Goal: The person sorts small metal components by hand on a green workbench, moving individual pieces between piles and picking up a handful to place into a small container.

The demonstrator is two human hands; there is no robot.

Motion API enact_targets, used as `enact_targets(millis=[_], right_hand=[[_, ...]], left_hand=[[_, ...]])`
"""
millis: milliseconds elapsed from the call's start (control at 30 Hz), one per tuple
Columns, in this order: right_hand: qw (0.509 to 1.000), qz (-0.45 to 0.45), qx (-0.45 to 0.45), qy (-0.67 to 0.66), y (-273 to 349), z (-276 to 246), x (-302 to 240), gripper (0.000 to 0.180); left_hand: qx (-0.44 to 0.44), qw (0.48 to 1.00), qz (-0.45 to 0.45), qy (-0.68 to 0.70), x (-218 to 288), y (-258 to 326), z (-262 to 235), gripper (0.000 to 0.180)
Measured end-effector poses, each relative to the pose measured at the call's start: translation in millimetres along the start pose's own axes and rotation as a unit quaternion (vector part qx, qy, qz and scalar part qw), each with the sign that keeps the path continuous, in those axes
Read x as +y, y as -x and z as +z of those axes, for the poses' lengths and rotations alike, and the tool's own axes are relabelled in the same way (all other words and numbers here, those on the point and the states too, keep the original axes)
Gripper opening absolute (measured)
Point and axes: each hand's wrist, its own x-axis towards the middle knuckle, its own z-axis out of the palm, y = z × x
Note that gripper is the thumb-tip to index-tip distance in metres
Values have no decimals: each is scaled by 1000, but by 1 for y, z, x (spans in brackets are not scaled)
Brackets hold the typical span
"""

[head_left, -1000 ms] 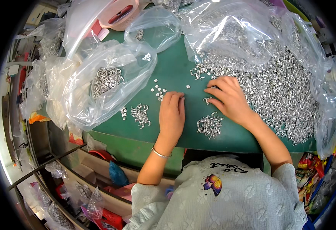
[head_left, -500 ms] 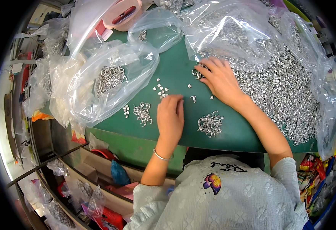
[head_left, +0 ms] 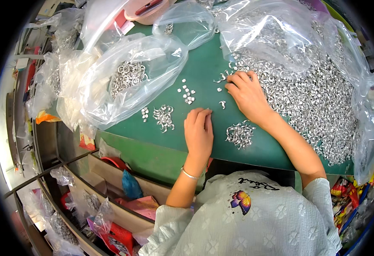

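My left hand (head_left: 199,131) hovers over or rests on the table near its front edge, thumb and fingertips pressed together; whatever they hold is hidden. Beyond it lies a loose group of small silvery cube-like pieces (head_left: 189,94), and to its left a little heap of curved metal pieces (head_left: 164,117). My right hand (head_left: 251,96) is at the left edge of a big spread of shiny metal pieces (head_left: 310,98), fingers curled down; its fingertips' contents cannot be seen. A few curved pieces (head_left: 223,77) lie beside those fingertips. Between both hands sits a single curved piece (head_left: 222,104).
Another small heap (head_left: 240,135) lies near the front edge of the green table (head_left: 206,62). A clear plastic bag (head_left: 157,81) holding metal rings (head_left: 128,77) stands left; a larger bag (head_left: 268,34) covers part of the spread. Below left are drawers (head_left: 106,179).
The view has shifted a little. My left hand has drawn back from the cube-like pieces toward the front edge. My right fingers have moved nearer, uncovering several curved pieces.
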Motion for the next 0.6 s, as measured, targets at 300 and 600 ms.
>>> enact_targets(millis=[300,600], right_hand=[[981,-26,-65,-182,11,-20,-19,21],[989,12,-13,-148,-17,7,8,4]], left_hand=[[0,1000,2,-14,6,9,-8,15],[26,996,77,-35,-6,-47,-4,9]])
